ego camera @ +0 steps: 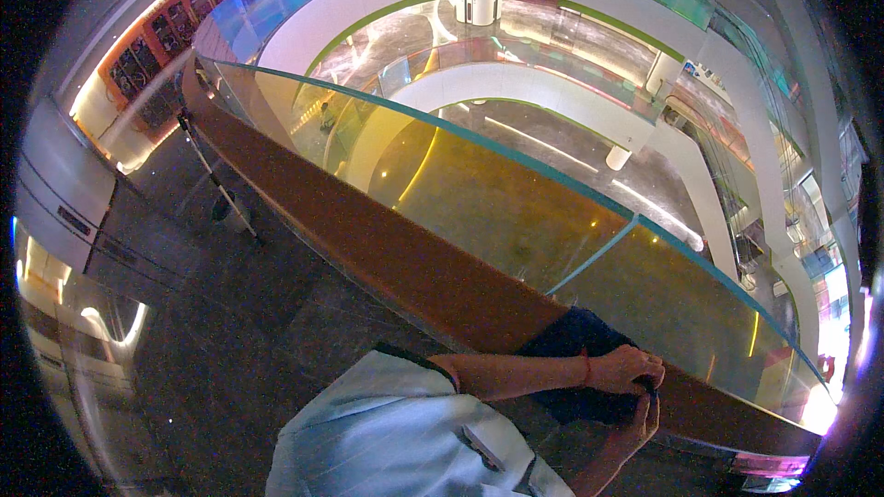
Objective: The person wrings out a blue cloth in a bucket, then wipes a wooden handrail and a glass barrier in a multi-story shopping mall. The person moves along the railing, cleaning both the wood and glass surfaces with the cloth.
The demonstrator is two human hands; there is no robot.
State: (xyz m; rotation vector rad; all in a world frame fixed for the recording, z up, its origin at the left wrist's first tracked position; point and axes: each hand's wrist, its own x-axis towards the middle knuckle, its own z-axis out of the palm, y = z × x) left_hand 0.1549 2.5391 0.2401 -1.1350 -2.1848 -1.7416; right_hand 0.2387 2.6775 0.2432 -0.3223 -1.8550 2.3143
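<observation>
A dark blue cloth (577, 328) lies spread across the brown ledge (387, 248) that runs along a curved glass balustrade (511, 166). My left hand (621, 367), with a thin red band at the wrist, is closed around a bunched dark piece that seems to be part of this cloth. From below, my right hand (648, 417) meets it and pinches the same dark piece. The fingers of both hands nearly touch, so they partly hide what is between them. My light-coloured shirt fills the lower middle of the view.
A long pole (217, 183) leans against the ledge at the left, a dark object at its lower part. Beyond the glass, the atrium drops to a lower floor (497, 200). Metal-coloured panels (65, 172) line the left side. Dark tiles (276, 331) cover the floor.
</observation>
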